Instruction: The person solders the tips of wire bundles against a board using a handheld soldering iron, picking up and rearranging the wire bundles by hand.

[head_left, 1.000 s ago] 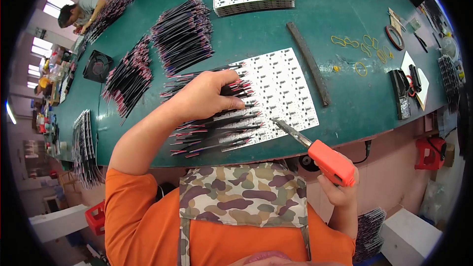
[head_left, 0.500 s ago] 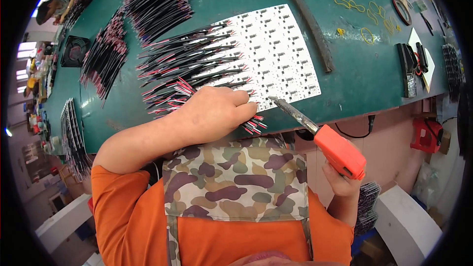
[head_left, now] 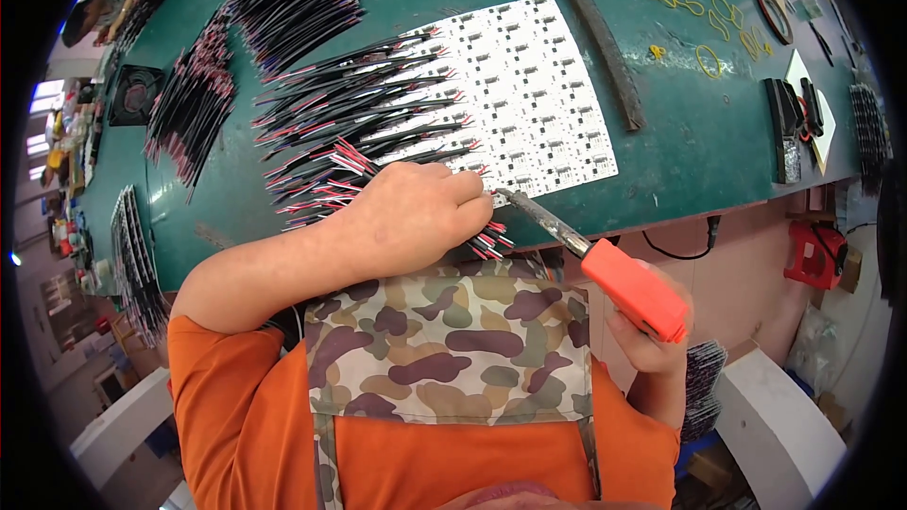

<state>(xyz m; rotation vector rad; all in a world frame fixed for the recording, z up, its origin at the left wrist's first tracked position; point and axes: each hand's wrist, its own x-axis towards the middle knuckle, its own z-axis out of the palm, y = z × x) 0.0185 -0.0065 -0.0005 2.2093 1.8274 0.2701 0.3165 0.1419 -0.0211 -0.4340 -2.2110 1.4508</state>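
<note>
My left hand is closed around a bundle of black wires, whose red and white ends stick out on both sides of the fist. It rests at the near edge of a white circuit board panel. Rows of black wires with red and white tips lie across the panel's left part. In my right hand is a soldering iron with a red handle. Its metal tip meets the panel's near edge, right beside my left fingertips; whether it touches a wire there is too small to tell.
Piles of black wires lie at the far left of the green table, near a black fan. A dark bar lies right of the panel. Yellow rubber bands and a black tool are farther right. Another person leans in at far left.
My right hand has brought the soldering iron leftward, so its tip is now close to my left fingers. My left hand keeps its hold on the wires. The view has shifted slightly.
</note>
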